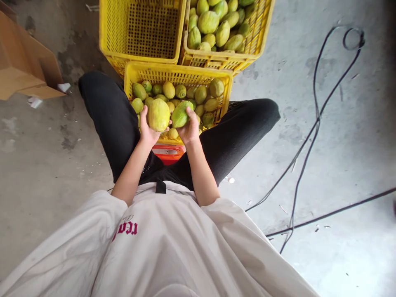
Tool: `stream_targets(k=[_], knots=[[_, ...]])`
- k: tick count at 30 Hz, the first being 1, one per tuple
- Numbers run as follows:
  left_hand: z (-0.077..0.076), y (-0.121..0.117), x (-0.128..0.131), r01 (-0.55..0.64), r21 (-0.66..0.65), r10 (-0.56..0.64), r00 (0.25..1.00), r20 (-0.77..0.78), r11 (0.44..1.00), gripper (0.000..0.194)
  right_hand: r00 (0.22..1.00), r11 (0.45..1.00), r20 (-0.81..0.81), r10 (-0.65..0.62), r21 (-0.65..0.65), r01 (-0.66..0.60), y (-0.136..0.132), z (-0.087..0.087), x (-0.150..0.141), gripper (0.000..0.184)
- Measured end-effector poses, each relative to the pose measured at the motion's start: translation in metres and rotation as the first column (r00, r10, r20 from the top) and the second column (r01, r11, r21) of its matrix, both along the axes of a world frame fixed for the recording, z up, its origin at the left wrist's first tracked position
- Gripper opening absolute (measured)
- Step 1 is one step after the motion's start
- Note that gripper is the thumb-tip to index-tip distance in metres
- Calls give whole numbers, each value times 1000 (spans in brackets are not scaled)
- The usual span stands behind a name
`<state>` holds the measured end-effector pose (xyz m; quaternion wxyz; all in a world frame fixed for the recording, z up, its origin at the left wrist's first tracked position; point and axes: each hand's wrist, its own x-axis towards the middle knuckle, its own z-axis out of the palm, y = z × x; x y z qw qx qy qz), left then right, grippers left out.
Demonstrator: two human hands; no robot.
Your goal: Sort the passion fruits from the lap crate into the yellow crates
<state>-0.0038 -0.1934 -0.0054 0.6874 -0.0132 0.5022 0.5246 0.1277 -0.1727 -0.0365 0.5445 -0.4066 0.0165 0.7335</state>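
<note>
My left hand [146,131] is closed around a large yellow-green fruit [159,114]. My right hand [190,128] grips a greener fruit [180,114] beside it. Both hands hover over the near edge of a yellow plastic crate [178,73] that sits between my knees and is filled with several similar fruits. The two held fruits are close together, almost touching.
Two more yellow crates stand behind: an empty one [140,31] at left and one full of fruit [258,39] at right. A red-orange stool [168,152] shows under me. Cardboard [26,68] lies at far left. Black cables [312,128] run over the concrete floor at right.
</note>
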Motion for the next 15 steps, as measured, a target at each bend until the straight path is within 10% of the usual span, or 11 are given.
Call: stream_targets(k=[15], knots=[[7,-7,-5,-27,98,24,999,37,995,47,992,992,38,117,44,-118,-3,-1,16,46]])
